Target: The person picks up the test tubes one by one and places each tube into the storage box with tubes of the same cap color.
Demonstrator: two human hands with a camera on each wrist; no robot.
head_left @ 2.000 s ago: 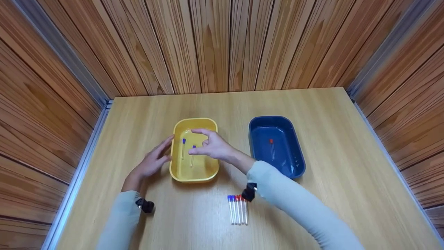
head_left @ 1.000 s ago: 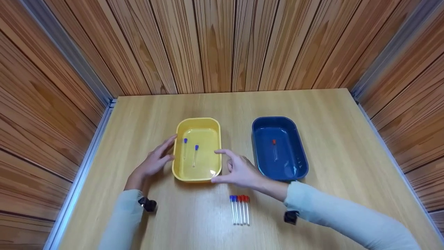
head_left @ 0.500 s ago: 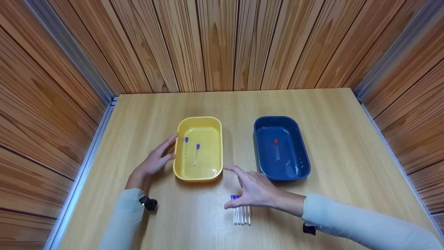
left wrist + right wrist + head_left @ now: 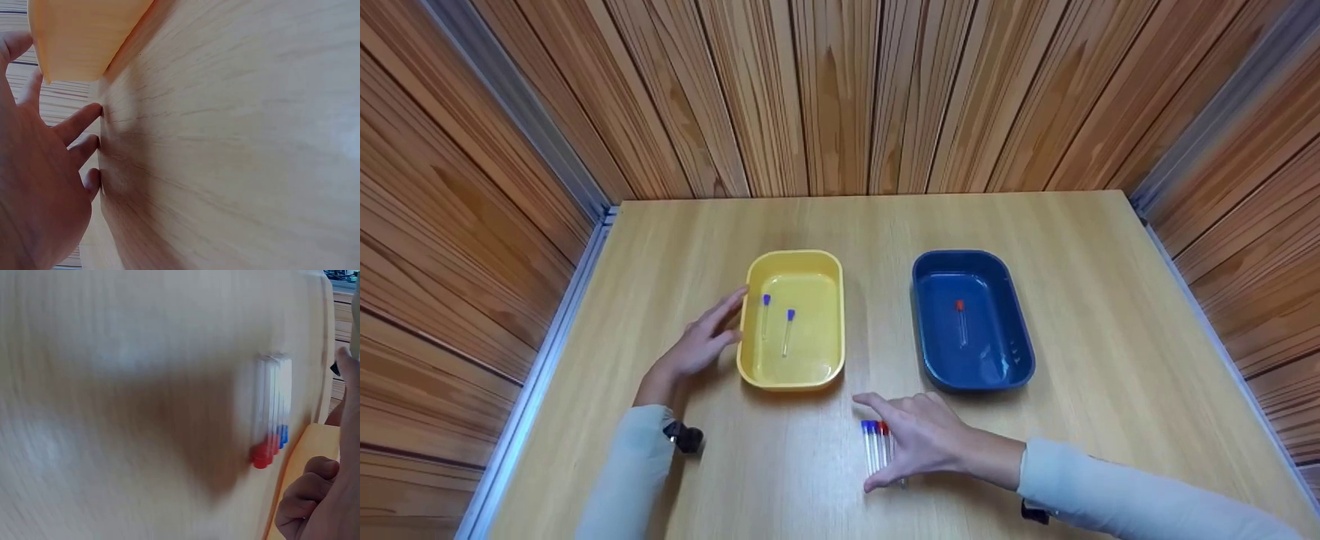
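The left hand (image 4: 695, 349) is spread, its fingertips against the left wall of the yellow tray (image 4: 810, 375). Two blue-capped tubes (image 4: 788, 331) lie apart inside the yellow tray, caps toward its far end. A row of tubes (image 4: 872, 450) with blue and red caps lies side by side on the table (image 4: 735, 480), nearer the person than the yellow tray and slightly to its right, caps pointing away from the person. Over that row is the right hand (image 4: 926, 435), thumb and forefinger spread wide, hiding some tubes; whether it touches them I cannot tell. Right of the yellow tray, well apart, stands a blue tray (image 4: 982, 367) holding one red-capped tube (image 4: 961, 322).
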